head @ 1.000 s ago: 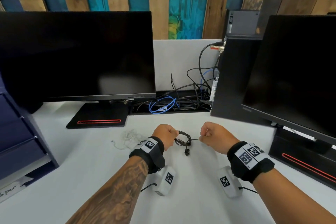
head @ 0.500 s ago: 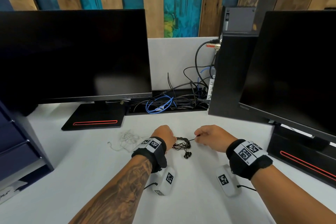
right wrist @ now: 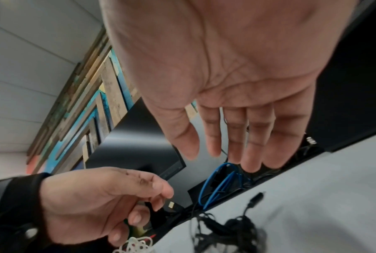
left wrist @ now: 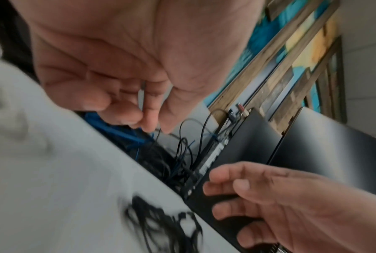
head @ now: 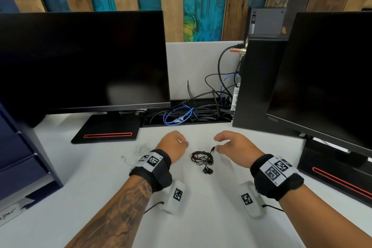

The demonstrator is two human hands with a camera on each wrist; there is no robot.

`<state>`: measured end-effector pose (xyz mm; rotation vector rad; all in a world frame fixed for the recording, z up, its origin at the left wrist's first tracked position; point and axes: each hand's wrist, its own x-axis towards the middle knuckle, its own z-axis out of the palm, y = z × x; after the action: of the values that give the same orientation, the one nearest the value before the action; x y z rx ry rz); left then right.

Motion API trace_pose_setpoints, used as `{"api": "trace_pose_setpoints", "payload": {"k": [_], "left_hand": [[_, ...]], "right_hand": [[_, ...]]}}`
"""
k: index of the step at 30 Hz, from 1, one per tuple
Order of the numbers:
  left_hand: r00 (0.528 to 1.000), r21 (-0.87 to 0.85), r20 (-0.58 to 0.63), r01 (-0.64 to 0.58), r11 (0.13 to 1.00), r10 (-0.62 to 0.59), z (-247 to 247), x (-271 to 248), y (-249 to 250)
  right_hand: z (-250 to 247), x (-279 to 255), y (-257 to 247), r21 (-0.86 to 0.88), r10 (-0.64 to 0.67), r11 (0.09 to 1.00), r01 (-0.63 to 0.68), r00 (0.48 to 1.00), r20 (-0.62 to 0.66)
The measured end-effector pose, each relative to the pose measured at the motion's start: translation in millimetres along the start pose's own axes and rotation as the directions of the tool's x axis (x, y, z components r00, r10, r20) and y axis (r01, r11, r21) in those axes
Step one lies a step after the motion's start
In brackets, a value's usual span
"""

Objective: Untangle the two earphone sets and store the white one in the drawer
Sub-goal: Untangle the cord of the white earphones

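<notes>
The black earphones [head: 202, 160] lie in a loose coil on the white desk [head: 201, 227], between my two hands and touched by neither. They show blurred in the left wrist view [left wrist: 160, 222] and in the right wrist view [right wrist: 226, 229]. The white earphones [head: 141, 150] lie apart in a small heap just left of my left wrist, also seen in the right wrist view [right wrist: 134, 244]. My left hand [head: 184, 142] hovers left of the black coil with loosely curled fingers [left wrist: 147, 119], holding nothing. My right hand [head: 217, 144] hovers to the right with straight, spread fingers [right wrist: 249, 154], empty.
A dark blue drawer unit [head: 20, 167] stands at the left edge of the desk. Two black monitors [head: 84, 60] [head: 326, 78] flank a tray of tangled black and blue cables [head: 181, 117] at the back. Their stands [head: 108, 131] take up room on both sides.
Both hands held the black earphones, the right pulling a cable end. Now both have let go and drawn apart, and the black coil lies on the desk.
</notes>
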<state>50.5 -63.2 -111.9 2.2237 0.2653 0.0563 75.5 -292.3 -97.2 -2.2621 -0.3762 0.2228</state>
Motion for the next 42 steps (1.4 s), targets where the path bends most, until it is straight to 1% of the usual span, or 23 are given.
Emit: {"api": "trace_pose_setpoints", "payload": {"k": [2, 3, 4, 6, 8, 10, 12, 13, 15, 17, 18, 21, 22, 24, 26, 27, 28, 30, 32, 34, 37, 40, 42], "left_hand": [[0.997, 0.082, -0.043, -0.062, 0.995, 0.065, -26, -1, -1], [0.995, 0.156, -0.067, -0.066, 0.986, 0.077, -39, -1, -2], [0.994, 0.245, -0.083, -0.052, 0.968, 0.075, -53, -4, -4], [0.995, 0.427, -0.090, -0.003, 0.904, 0.046, -73, -7, -8], [0.998, 0.588, -0.056, 0.028, 0.809, 0.005, -84, -10, -14], [0.999, 0.684, 0.026, 0.015, 0.730, -0.045, -84, -15, -22], [0.992, 0.708, 0.089, -0.004, 0.706, -0.083, -79, -21, -32], [0.992, 0.707, 0.090, -0.001, 0.707, -0.089, -77, -23, -37], [0.994, 0.671, 0.069, 0.015, 0.741, -0.082, -75, -24, -46], [0.993, 0.611, 0.082, 0.015, 0.791, -0.082, -76, -24, -51], [0.992, 0.600, 0.095, 0.010, 0.800, -0.083, -76, -24, -52], [0.990, 0.625, 0.116, -0.008, 0.781, -0.083, -77, -26, -51], [0.991, 0.602, 0.115, -0.015, 0.798, -0.068, -79, -27, -50], [0.994, 0.471, 0.108, -0.051, 0.881, 0.000, -86, -30, -48], [0.991, 0.250, 0.080, -0.126, 0.960, 0.109, -93, -38, -41], [0.984, 0.141, 0.065, -0.175, 0.974, 0.167, -97, -44, -34], [0.974, 0.045, 0.055, -0.222, 0.974, 0.219, -99, -51, -26], [0.958, -0.093, 0.059, -0.276, 0.957, 0.282, -100, -64, -10], [0.949, -0.164, 0.052, -0.299, 0.940, 0.311, -103, -70, 0], [0.948, -0.171, 0.022, -0.309, 0.936, 0.317, -107, -73, 3], [0.955, -0.143, -0.009, -0.296, 0.944, 0.298, -112, -76, 4], [0.950, -0.154, -0.021, -0.311, 0.938, 0.312, -114, -81, 8], [0.942, -0.168, -0.058, -0.336, 0.927, 0.331, -117, -84, 12]], "right_hand": [[3, -1, -11, 0.023, -0.041, 0.999, 0.041, 0.999, 0.003], [6, -2, -17, 0.034, -0.058, 0.998, 0.057, 0.998, 0.012], [9, -3, -23, 0.042, -0.074, 0.996, 0.072, 0.997, 0.027], [18, -3, -36, 0.040, -0.105, 0.994, 0.103, 0.993, 0.059], [27, -2, -46, 0.028, -0.128, 0.992, 0.126, 0.988, 0.087], [37, -2, -55, 0.028, -0.131, 0.991, 0.129, 0.985, 0.112], [47, -2, -60, 0.011, -0.131, 0.991, 0.131, 0.982, 0.137], [51, -2, -63, -0.003, -0.130, 0.991, 0.132, 0.981, 0.145], [58, -3, -66, -0.018, -0.125, 0.991, 0.130, 0.980, 0.154], [62, -5, -69, -0.028, -0.125, 0.991, 0.131, 0.979, 0.163], [64, -7, -70, -0.030, -0.126, 0.991, 0.132, 0.978, 0.167], [65, -13, -76, 0.003, -0.160, 0.987, 0.161, 0.973, 0.166], [65, -15, -77, 0.020, -0.179, 0.984, 0.178, 0.971, 0.157], [65, -19, -78, 0.055, -0.219, 0.975, 0.213, 0.967, 0.128], [65, -24, -79, 0.061, -0.264, 0.964, 0.259, 0.959, 0.105], [65, -27, -82, 0.067, -0.282, 0.959, 0.276, 0.954, 0.106], [65, -30, -85, 0.074, -0.294, 0.955, 0.287, 0.949, 0.116], [66, -35, -89, 0.098, -0.336, 0.940, 0.326, 0.934, 0.124], [64, -41, -92, 0.089, -0.374, 0.926, 0.368, 0.925, 0.071], [58, -48, -95, 0.162, -0.370, 0.918, 0.361, 0.928, 0.032], [42, -62, -99, 0.385, -0.335, 0.874, 0.295, 0.941, 0.041], [33, -72, -95, 0.431, -0.322, 0.855, 0.287, 0.947, 0.009], [29, -77, -93, 0.482, -0.280, 0.839, 0.253, 0.960, -0.017]]}}
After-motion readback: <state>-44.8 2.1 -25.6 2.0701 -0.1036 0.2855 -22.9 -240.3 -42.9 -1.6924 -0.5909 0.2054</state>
